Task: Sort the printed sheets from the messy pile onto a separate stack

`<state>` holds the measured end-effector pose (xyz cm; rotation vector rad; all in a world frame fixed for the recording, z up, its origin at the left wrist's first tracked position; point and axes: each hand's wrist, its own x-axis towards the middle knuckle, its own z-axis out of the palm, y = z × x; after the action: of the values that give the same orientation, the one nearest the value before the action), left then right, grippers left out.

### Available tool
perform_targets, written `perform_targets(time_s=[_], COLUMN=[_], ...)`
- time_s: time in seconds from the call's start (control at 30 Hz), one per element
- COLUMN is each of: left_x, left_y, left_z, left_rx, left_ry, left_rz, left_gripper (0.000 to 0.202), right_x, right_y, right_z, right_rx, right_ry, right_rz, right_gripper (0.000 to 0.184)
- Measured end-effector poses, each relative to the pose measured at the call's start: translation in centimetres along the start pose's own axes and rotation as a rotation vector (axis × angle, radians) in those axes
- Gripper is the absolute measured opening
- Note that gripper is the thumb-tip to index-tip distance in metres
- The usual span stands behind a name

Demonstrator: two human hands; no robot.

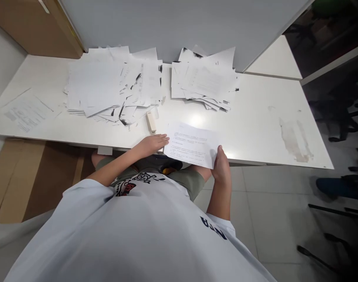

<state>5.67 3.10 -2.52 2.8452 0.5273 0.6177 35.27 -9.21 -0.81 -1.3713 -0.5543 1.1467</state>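
Note:
My left hand lies low at the near table edge, its fingertips against the left edge of a printed white sheet. My right hand grips the sheet's right edge, thumb on top. The sheet hangs partly over the table's near edge. Just beyond my left hand lies a beige stapler. Two loose heaps of black-smudged paper sit further off, one larger on the left and one smaller on the right. A single printed page rests at the far left.
The white table has a brownish stain near its right end and stands against a grey wall panel. Cardboard boxes stand to the left, below the table. Dark chair legs stand on the tiled floor at right.

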Motion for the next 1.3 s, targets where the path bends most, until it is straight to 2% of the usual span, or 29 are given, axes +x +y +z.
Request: perform_targets(time_s=[0.17, 0.23, 0.3, 0.37, 0.47, 0.57, 0.67, 0.77, 0.9, 1.03, 1.17, 1.3], left_x=[0.3, 0.6, 1.3, 2.5, 5.1, 7.8, 8.9, 8.3, 7.0, 6.8, 6.9, 6.9], left_y=[0.9, 1.2, 1.5, 1.9, 2.4, 2.7, 2.8, 2.6, 2.6, 2.5, 2.4, 2.4], left_z=[0.3, 0.5, 0.8, 1.4, 2.3, 2.6, 2.4, 2.5, 3.7, 4.6, 4.7, 4.5], left_rx=[-0.057, -0.088, -0.140, -0.219, -0.385, -0.550, -0.608, -0.637, -0.666, -0.605, -0.631, -0.666], left_ry=[-0.075, -0.119, -0.112, -0.012, 0.286, 0.540, 0.661, 0.732, 0.767, 0.741, 0.673, 0.657], left_rz=[-0.091, -0.135, -0.195, -0.296, -0.466, -0.496, -0.472, -0.502, -0.523, -0.536, -0.496, -0.506], left_gripper=[0.052, 0.058, 0.058, 0.058, 0.072, 0.075, 0.069, 0.066, 0.062, 0.051, 0.044, 0.040], right_x=[0.4, 0.8, 1.1, 1.3, 1.6, 2.2, 2.5, 2.1, 1.5, 1.8, 2.3, 2.4], right_y=[0.1, 0.1, 0.0, -0.4, -1.3, -2.3, -2.4, -1.5, 0.0, 0.7, 0.9, 1.0], right_z=[-0.4, -0.5, -0.6, -0.4, 0.3, 1.3, 2.0, 1.9, 1.5, 2.0, 2.8, 2.7], right_rx=[-0.155, -0.270, -0.350, -0.351, -0.253, -0.137, -0.079, -0.098, -0.117, -0.064, -0.009, -0.057], right_ry=[0.009, 0.042, 0.078, 0.107, 0.168, 0.215, 0.200, 0.180, 0.210, 0.213, 0.186, 0.224], right_rz=[-0.013, -0.058, -0.136, -0.232, -0.366, -0.456, -0.507, -0.505, -0.464, -0.516, -0.529, -0.506], right_gripper=[0.045, 0.041, 0.034, 0.030, 0.029, 0.033, 0.045, 0.053, 0.052, 0.050, 0.050, 0.040])
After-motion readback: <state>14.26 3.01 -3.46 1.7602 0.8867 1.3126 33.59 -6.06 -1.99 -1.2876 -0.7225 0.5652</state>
